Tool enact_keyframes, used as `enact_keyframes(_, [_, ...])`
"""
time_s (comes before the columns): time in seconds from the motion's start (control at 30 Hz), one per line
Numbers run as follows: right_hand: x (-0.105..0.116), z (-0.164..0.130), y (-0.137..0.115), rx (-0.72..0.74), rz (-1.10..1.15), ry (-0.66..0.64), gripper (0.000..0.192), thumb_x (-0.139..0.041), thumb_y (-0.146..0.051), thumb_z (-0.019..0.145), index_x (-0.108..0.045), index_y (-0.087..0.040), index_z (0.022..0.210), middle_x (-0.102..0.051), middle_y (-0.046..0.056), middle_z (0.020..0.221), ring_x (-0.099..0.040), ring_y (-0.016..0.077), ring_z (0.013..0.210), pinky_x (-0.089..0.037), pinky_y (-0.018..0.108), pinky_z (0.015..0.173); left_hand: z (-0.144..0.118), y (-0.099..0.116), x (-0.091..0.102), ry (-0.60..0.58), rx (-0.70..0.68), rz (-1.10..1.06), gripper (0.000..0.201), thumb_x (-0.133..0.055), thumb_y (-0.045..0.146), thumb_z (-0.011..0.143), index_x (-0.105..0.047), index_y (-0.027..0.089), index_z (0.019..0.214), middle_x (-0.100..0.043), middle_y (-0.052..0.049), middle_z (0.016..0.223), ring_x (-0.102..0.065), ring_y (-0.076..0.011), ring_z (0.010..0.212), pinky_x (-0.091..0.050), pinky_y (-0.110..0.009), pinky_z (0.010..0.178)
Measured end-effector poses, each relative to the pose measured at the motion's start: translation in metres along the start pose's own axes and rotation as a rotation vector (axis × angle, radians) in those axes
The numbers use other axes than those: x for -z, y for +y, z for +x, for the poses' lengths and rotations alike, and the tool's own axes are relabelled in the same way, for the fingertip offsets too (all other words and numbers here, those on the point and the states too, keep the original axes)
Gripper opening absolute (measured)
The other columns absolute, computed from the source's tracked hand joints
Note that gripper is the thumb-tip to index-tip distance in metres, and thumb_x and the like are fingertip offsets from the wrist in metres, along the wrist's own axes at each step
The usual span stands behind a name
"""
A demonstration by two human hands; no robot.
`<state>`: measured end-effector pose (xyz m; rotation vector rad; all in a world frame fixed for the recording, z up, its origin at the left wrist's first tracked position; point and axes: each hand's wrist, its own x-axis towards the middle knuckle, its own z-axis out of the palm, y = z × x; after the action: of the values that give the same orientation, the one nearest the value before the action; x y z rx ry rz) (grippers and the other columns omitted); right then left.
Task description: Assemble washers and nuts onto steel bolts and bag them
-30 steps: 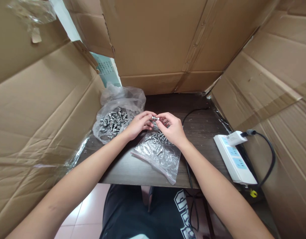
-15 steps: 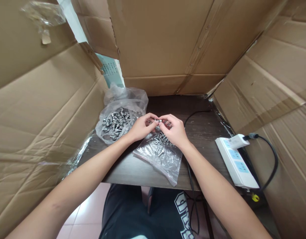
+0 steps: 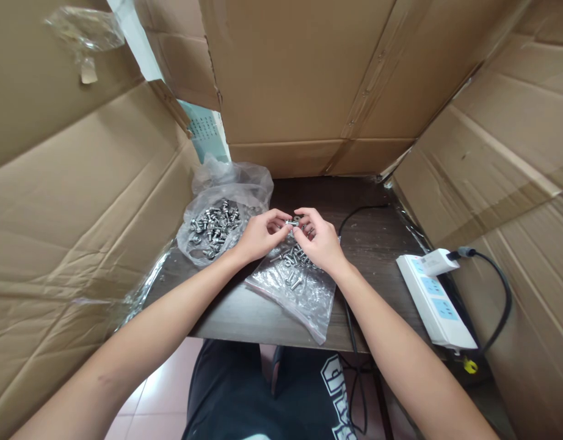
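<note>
Between the thumb and fingers of my left hand (image 3: 262, 233) is a small metal bolt (image 3: 291, 223), lying roughly level and pointing right. My right hand (image 3: 319, 235) is closed close beside it, with a small dark ring, seemingly a washer (image 3: 297, 218), at its fingertips. The two hands nearly touch. Beneath them a clear zip bag (image 3: 304, 308) lies flat on the table, with several loose bolts (image 3: 294, 256) on it. To the left, an open plastic bag (image 3: 190, 243) holds a heap of bolts fitted with washers or nuts (image 3: 217, 225).
Cardboard walls (image 3: 300, 73) enclose the dark table (image 3: 245, 315) at the back and both sides. A white power strip (image 3: 437, 305) with a plugged-in adapter (image 3: 437, 261) stands at the right. A black cable (image 3: 350, 318) runs over the front edge.
My right fingertips have parted slightly from the bolt, and the dark ring now shows by them. My left hand keeps its hold. The bags lie as before.
</note>
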<state>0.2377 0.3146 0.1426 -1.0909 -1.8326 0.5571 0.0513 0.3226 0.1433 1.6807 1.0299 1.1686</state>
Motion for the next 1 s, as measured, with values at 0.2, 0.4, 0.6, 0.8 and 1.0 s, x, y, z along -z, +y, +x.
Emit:
enact_keyframes(0.2, [0.002, 0.001, 0.0, 0.028, -0.014, 0.003, 0.019, -0.062, -0.027, 0.091, -0.068, -0.021, 0.107, -0.067, 0.002, 0.083, -0.059, 0.014, 0.061, -0.047, 0.028, 0.06, -0.001, 0.0, 0.001, 0.044, -0.067, 0.128, 0.023, -0.074, 0.031, 0.089, -0.075, 0.016, 0.107, -0.079, -0.006, 0.086, -0.073, -0.0171, 0.072, -0.057, -0.027, 0.069])
enact_keyframes(0.4, [0.008, 0.001, 0.0, 0.033, -0.141, -0.098, 0.015, -0.064, -0.033, 0.091, -0.068, -0.02, 0.083, -0.064, 0.002, 0.078, -0.056, 0.0146, 0.062, -0.043, 0.03, 0.062, -0.001, -0.001, 0.002, 0.071, -0.15, 0.219, 0.017, -0.071, 0.024, 0.089, -0.074, 0.017, 0.104, -0.08, -0.002, 0.084, -0.073, -0.0136, 0.07, -0.059, -0.023, 0.068])
enact_keyframes(0.6, [0.011, 0.002, -0.002, 0.018, -0.023, -0.05, 0.037, -0.065, -0.03, 0.089, -0.067, -0.021, 0.126, -0.065, 0.001, 0.088, -0.059, 0.0149, 0.065, -0.05, 0.03, 0.068, -0.001, -0.002, 0.003, 0.129, -0.182, 0.257, 0.017, -0.073, 0.025, 0.088, -0.074, 0.018, 0.104, -0.079, -0.001, 0.082, -0.073, -0.0129, 0.069, -0.058, -0.022, 0.068])
enact_keyframes(0.8, [0.012, 0.004, 0.002, 0.012, -0.158, -0.027, 0.019, -0.065, -0.029, 0.089, -0.072, -0.021, 0.105, -0.063, 0.002, 0.084, -0.059, 0.0162, 0.066, -0.049, 0.033, 0.071, 0.0, -0.004, 0.003, 0.176, -0.157, 0.265, 0.016, -0.072, 0.027, 0.09, -0.074, 0.017, 0.103, -0.079, -0.002, 0.082, -0.073, -0.0143, 0.072, -0.059, -0.024, 0.07])
enact_keyframes(1.0, [0.009, 0.002, 0.0, 0.054, -0.102, -0.096, 0.034, -0.065, -0.026, 0.09, -0.069, -0.023, 0.124, -0.064, 0.003, 0.097, -0.058, 0.0152, 0.068, -0.052, 0.033, 0.073, -0.002, -0.009, -0.001, 0.122, -0.169, 0.268, 0.019, -0.071, 0.028, 0.091, -0.073, 0.018, 0.106, -0.079, -0.002, 0.084, -0.074, -0.0151, 0.074, -0.058, -0.024, 0.07])
